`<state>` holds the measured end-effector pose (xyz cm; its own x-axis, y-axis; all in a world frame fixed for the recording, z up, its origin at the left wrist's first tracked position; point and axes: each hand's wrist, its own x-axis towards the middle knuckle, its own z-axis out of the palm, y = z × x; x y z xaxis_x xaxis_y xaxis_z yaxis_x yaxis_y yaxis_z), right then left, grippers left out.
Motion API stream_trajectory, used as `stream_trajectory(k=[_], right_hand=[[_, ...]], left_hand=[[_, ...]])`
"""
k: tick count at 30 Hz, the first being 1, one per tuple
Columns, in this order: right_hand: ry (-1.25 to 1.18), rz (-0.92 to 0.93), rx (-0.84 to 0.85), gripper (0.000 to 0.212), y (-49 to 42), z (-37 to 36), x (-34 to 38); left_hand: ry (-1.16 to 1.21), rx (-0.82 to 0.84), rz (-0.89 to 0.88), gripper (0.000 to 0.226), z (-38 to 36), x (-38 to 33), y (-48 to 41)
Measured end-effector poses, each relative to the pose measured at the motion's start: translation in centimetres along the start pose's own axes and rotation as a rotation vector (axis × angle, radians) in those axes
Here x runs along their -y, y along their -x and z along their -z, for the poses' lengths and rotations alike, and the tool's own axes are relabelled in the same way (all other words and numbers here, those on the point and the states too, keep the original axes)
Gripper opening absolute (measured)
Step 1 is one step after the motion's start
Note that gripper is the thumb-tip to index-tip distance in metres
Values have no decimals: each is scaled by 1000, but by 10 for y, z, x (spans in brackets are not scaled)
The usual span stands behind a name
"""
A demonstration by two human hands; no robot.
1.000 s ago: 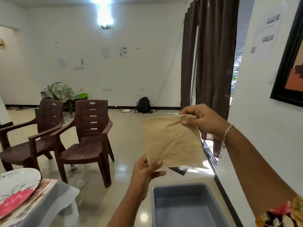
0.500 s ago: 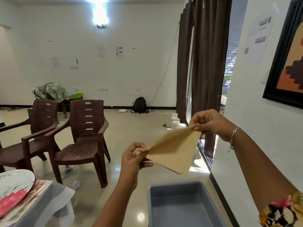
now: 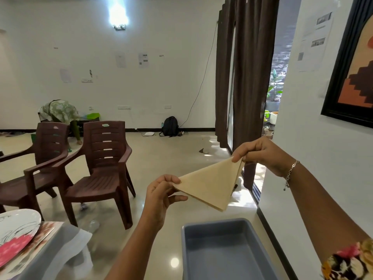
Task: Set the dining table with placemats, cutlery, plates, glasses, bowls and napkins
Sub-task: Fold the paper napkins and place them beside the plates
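Nearest, a grey plastic tub (image 3: 222,251) sits below the hands. Above it the beige napkin (image 3: 212,185), folded into a triangle, hangs in mid-air with the left hand (image 3: 161,190) pinching its left corner and the right hand (image 3: 260,154) pinching its top corner. Light, limp and easily creased, it is probably best kept by those corners until laid beside the floral plate (image 3: 20,225), with brown plastic chairs (image 3: 105,158) standing beyond.
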<state>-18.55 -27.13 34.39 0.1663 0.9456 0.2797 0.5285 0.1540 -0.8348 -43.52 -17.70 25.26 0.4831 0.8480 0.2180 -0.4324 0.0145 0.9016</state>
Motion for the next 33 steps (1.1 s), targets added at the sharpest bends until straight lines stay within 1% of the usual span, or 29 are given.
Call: stream_trajectory(k=[3, 5, 8, 11, 13, 16, 19, 21, 25, 28, 30, 32, 33], right_hand=[[-32, -2, 7, 18, -1, -6, 1], [-31, 4, 15, 11, -1, -11, 2], [12, 14, 15, 9, -3, -18, 0], [43, 3, 23, 5, -6, -24, -4], [40, 9, 40, 4, -8, -30, -5], [43, 20, 98, 10, -12, -48, -3], [81, 17, 172, 8, -17, -73, -2], [85, 22, 196, 9, -19, -90, -4], [35, 31, 186, 16, -21, -114, -5], [-7, 36, 161, 17, -22, -125, -4], [-48, 24, 139, 14, -22, -129, -3], [-76, 8, 126, 5, -22, -132, -4], [-83, 5, 125, 4, -21, -133, -5]], left_hand=[[-81, -69, 25, 9, 1, 3, -2], [-86, -102, 29, 7, 1, 6, -2], [-68, -123, 17, 16, 2, 6, -2], [-170, -119, -20, 19, 4, 4, -3], [-294, -92, -74, 17, 5, 0, -4], [-588, 16, -164, 17, 3, -13, -11], [-895, 115, -168, 22, -3, -28, -18], [-1001, 153, -167, 20, -5, -36, -21], [-1089, 178, -176, 15, -7, -45, -23], [-1090, 158, -203, 10, -6, -45, -22], [-1069, 133, -217, 7, -4, -44, -22], [-1039, 104, -219, 7, -2, -42, -22], [-1023, 86, -224, 8, -1, -41, -21]])
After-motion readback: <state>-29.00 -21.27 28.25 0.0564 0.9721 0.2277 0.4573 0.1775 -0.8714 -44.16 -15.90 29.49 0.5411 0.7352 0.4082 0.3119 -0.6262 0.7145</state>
